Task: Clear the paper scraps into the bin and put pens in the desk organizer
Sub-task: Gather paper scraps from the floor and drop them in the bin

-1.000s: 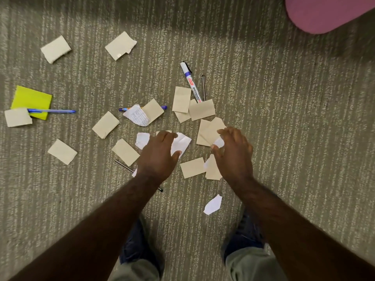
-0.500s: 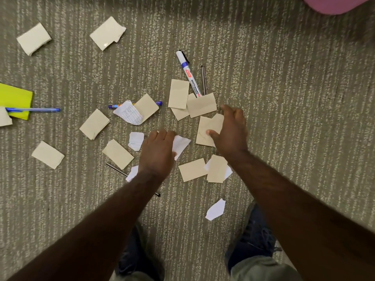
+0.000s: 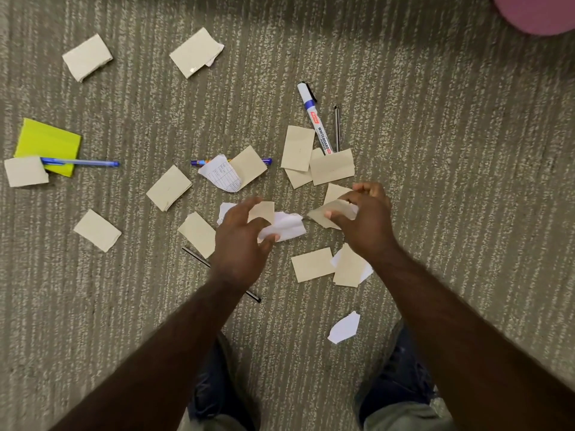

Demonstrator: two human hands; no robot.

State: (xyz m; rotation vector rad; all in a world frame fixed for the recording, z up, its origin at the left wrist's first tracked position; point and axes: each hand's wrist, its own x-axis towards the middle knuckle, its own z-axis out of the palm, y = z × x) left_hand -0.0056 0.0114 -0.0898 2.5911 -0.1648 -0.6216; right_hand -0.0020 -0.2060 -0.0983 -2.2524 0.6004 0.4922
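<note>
Several beige and white paper scraps lie scattered on a grey-green carpet. My left hand (image 3: 239, 241) grips a crumpled white scrap (image 3: 284, 227) together with a beige scrap (image 3: 263, 211). My right hand (image 3: 365, 220) pinches a beige scrap (image 3: 326, 214) lifted off the floor. A whiteboard marker (image 3: 314, 118) and a thin dark pen (image 3: 337, 127) lie beyond the hands. One blue pen (image 3: 84, 163) rests across a yellow sticky pad (image 3: 48, 144) at the left. A second blue pen (image 3: 231, 161) is half covered by scraps. A black pen (image 3: 199, 259) runs under my left wrist.
A pink rounded object (image 3: 535, 12) sits at the top right corner. My two shoes (image 3: 214, 390) (image 3: 395, 387) stand at the bottom edge. More beige scraps (image 3: 87, 57) (image 3: 196, 52) lie at the far left. A white scrap (image 3: 344, 327) lies near my right foot.
Both hands have closed on scraps and lifted them off the carpet. The right hand pulled back toward me with its beige scrap. The view shifted slightly.
</note>
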